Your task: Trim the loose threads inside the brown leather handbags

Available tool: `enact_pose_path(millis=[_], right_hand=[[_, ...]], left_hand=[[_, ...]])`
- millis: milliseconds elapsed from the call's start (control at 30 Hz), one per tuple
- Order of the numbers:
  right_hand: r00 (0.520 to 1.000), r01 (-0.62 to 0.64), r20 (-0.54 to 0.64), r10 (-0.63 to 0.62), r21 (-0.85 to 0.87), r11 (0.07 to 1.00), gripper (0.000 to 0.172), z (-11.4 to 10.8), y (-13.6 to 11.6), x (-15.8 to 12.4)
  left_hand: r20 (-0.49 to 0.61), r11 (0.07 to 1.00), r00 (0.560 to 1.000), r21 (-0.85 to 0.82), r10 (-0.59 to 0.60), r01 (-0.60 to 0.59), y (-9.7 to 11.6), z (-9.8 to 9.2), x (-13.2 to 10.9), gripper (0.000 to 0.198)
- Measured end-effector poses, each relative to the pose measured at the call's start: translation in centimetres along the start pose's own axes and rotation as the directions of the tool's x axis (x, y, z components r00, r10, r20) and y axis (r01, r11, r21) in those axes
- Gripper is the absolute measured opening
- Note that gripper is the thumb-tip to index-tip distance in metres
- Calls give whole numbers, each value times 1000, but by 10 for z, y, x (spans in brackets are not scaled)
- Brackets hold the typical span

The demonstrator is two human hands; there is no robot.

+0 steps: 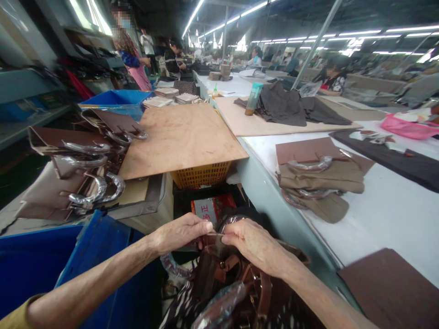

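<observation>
A brown handbag (210,273) with straps and metal fittings rests on my lap, its handle (222,304) wrapped in clear plastic. My left hand (187,232) pinches the thin upper edge of the bag between thumb and fingers. Close beside it, my right hand (252,240) is closed on the same edge, thumb toward the left thumb. A short stretch of that edge shows between the two thumbs. Another plastic-wrapped handle (176,266) curves out below my left hand. The fingertips under the edge are partly hidden.
Brown bags with wrapped handles (92,189) are stacked at left, above a blue bin (85,256). A wooden board (185,137) lies over a yellow basket (202,173). More bags (318,176) lie on the white table (387,219) at right. Several people are in the background.
</observation>
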State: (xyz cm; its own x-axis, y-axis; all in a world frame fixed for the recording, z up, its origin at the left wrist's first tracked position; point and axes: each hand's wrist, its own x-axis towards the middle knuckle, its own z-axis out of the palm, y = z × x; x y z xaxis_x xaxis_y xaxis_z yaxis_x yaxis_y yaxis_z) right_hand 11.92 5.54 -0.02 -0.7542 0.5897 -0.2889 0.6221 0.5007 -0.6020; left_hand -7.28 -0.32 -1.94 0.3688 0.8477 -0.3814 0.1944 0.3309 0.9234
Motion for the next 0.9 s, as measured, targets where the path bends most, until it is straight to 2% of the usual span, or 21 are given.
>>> enact_pose_path(millis=[67,300,433,567,667,800,900], right_hand=[[1000,9,-2,-9,-7,1000,29,-1,-1,-1],[1000,17,-3,-17,-50,999,28,-2,-8,-4],[998,-12,59,16,-63,998,27,-15,14,-16],[991,-101,78,106,-64,993,25,-35,47,-39],[977,-187,91,191,-47,981,23,-47,66,-56],[952,-280,168,257,131,951,22,-50,81,-69],[951,-297,161,264,229,927,22,-46,86,-72]], left_hand=[[-14,1000,1000,14,-8,8,-1,-1,0,60],[-48,989,998,142,-27,34,1,10,6,33],[-48,977,999,215,-8,18,1,9,4,33],[-37,972,999,233,40,-30,-1,6,3,35],[-21,968,1000,249,10,-5,-1,5,4,38],[-18,959,1000,283,-13,18,-1,6,5,43],[-15,939,1000,344,-4,9,-2,8,3,46]])
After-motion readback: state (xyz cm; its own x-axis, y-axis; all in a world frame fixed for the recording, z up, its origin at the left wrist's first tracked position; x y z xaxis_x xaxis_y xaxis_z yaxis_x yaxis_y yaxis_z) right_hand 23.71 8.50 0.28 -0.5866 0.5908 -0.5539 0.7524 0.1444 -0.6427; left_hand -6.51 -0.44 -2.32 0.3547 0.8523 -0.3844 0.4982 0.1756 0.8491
